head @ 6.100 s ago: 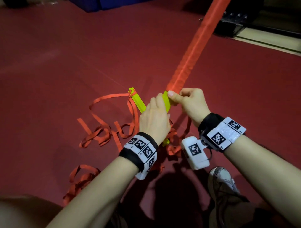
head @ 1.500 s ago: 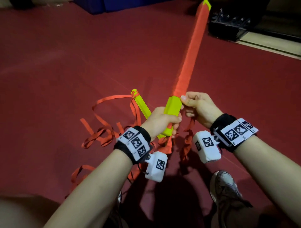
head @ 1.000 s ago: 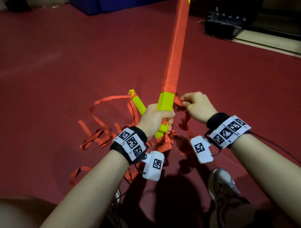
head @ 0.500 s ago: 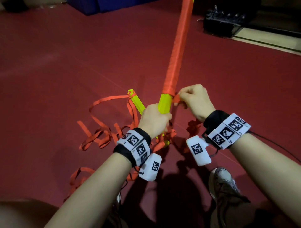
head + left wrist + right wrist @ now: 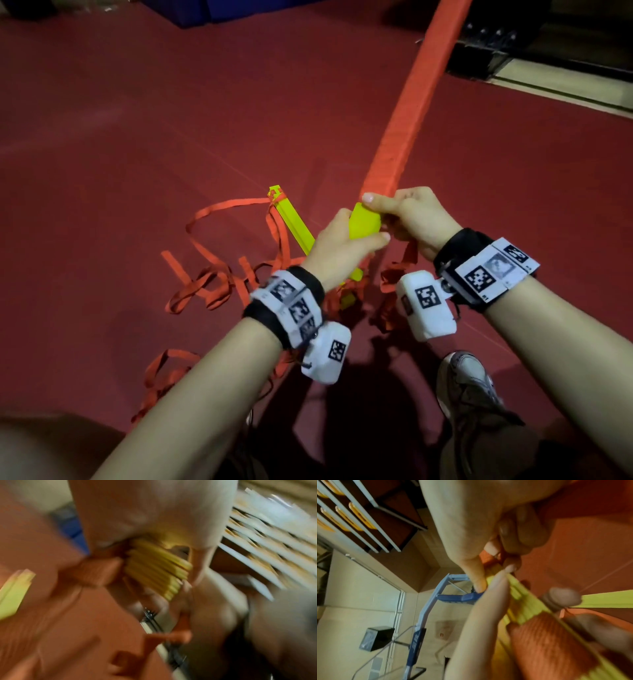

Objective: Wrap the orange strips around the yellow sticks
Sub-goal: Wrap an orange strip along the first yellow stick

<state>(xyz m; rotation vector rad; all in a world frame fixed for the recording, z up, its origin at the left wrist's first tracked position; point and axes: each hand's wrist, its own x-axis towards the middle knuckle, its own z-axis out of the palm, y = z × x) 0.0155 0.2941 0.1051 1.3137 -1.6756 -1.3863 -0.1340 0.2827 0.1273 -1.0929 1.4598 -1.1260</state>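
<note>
Red floor (image 5: 137,137) (strips (image 5: 205,287) strewn), both hands' fingers (image 5: 373,240) grasping wrapped stick (image 5: 364,224).

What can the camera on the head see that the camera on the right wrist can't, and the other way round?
Only the head view shows the loose orange strips on the red floor, a second yellow stick, the left hand and a shoe.

Only the right wrist view shows a pale wall, a blue frame and a black box.

Both show the right hand in a pinching grip at the edge of the orange wrapping on the held yellow stick.
</note>
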